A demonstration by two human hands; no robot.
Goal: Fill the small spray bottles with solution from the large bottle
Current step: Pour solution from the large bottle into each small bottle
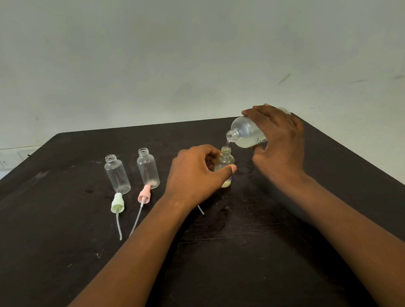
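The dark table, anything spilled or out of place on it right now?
No clear spill. The dark table shows only faint smudges. Two clear empty small bottles stand upright, a pale green spray cap and pink spray cap lying beside them, off for filling.

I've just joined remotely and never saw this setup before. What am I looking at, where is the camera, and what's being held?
One picture, from a camera on the person's head, looking down at a dark table. No machine: two bare hands. The right hand tilts a large clear plastic bottle, pouring into a small clear bottle steadied by the left hand. To the left stand two empty small bottles, with a pale green spray cap and a pink spray cap lying before them.
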